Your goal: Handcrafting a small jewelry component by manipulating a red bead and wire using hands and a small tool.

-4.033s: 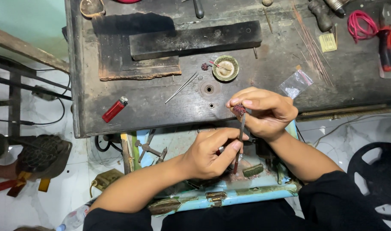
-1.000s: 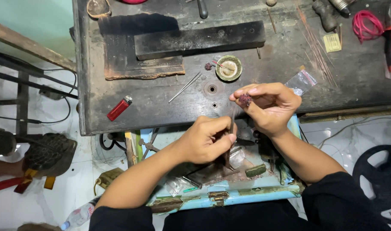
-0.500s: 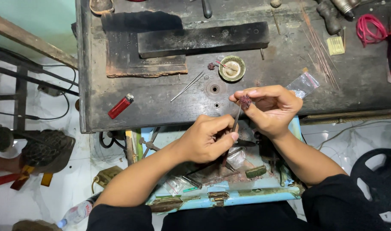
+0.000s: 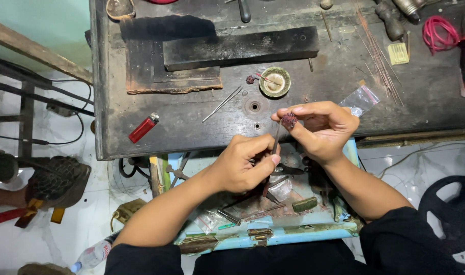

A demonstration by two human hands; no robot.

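Dark scorched wooden workbench (image 4: 192, 122), near edge | right hand (image 4: 321, 127) pinched small reddish spiky bead (image 4: 289, 120) | left hand (image 4: 245, 163) gripped thin metal tweezers (image 4: 275, 145) | risk: bead could slip, dropping into open blue drawer (image 4: 293, 231).

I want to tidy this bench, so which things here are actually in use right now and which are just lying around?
In use: left hand gripping tweezers; right hand pinching a small dark red bead cluster.

Lying about: red lighter, small round dish, clear bag, dark block, red cord, thin wires.

Craft workshop: scarred workbench (image 4: 192, 127), scattered tools (image 4: 390, 20)
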